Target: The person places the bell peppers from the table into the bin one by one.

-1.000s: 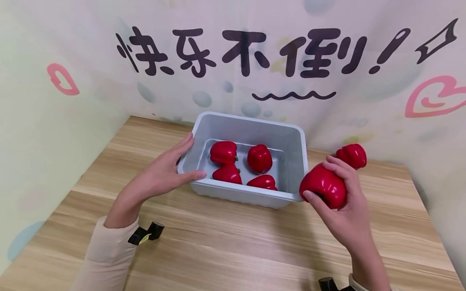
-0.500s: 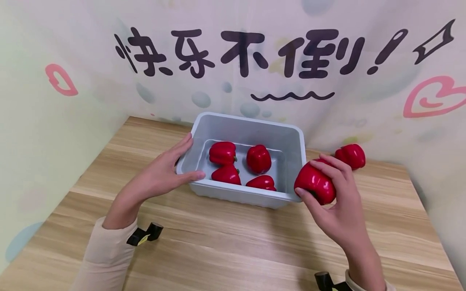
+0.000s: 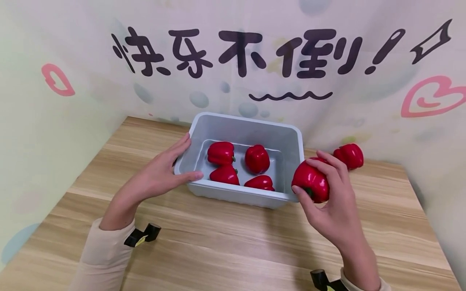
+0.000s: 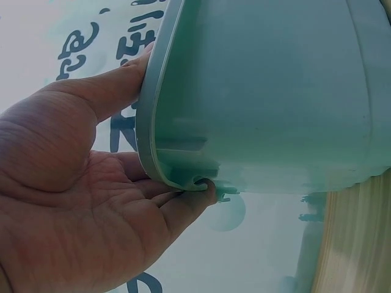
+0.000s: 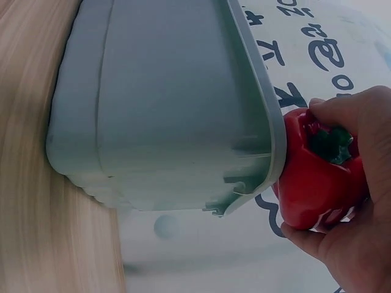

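A light grey plastic bin [image 3: 236, 194] stands on the table with several red bell peppers [image 3: 257, 159] lying inside it. My left hand [image 3: 156, 171] grips the bin's left end, its thumb on the front rim and its fingers along the side. Seen from the left wrist, those fingers curl under the rim [image 4: 148, 122]. At the bin's front right corner my right hand [image 3: 335, 202] holds another red bell pepper [image 3: 311, 181] between thumb and fingers. The right wrist view shows this pepper's green stem [image 5: 333, 145] and its side against the outer rim [image 5: 278, 140].
One more red bell pepper [image 3: 348, 156] lies on the table behind my right hand, by the backdrop. The wood-grain table [image 3: 218, 246] runs back to a printed cloth [image 3: 145, 97] hanging close behind the bin. A black mount [image 3: 142, 235] sits on my left sleeve.
My right hand has carried its bell pepper left to the bin's corner and turned it so the green stem shows. My left hand keeps its place on the bin. The view has shifted slightly.
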A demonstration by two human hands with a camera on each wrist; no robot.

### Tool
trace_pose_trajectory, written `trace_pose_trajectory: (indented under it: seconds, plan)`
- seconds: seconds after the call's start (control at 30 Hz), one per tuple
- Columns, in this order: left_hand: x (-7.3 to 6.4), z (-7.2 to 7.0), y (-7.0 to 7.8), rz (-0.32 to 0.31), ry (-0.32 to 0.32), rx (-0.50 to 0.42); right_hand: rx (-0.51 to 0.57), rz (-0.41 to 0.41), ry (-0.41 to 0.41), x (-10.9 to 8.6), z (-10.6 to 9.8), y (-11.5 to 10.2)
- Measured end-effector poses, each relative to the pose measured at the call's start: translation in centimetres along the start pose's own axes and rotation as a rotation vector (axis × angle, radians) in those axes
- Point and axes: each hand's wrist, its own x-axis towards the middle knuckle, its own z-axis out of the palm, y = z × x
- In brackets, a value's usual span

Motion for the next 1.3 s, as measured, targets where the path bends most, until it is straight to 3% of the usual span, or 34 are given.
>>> trace_pose_trajectory:
  seconds: [0.3,0.67,0.9,1.3]
  plan:
    - [-0.1,-0.1,0.0,-0.001,-0.002,0.002,-0.025,-0.011,0.061,0.1,0.7,0.1]
    - [-0.1,0.0,0.0,0.006,-0.002,-0.002,-0.032,0.035,0.023,0.2,0.7,0.2]
    - [-0.2,-0.1,0.0,0.003,0.000,-0.009,0.016,-0.020,0.072,0.4,1.1,0.3]
    - [-0.1,-0.1,-0.1,0.002,-0.002,-0.009,-0.001,-0.024,0.040,0.4,1.1,0.3]
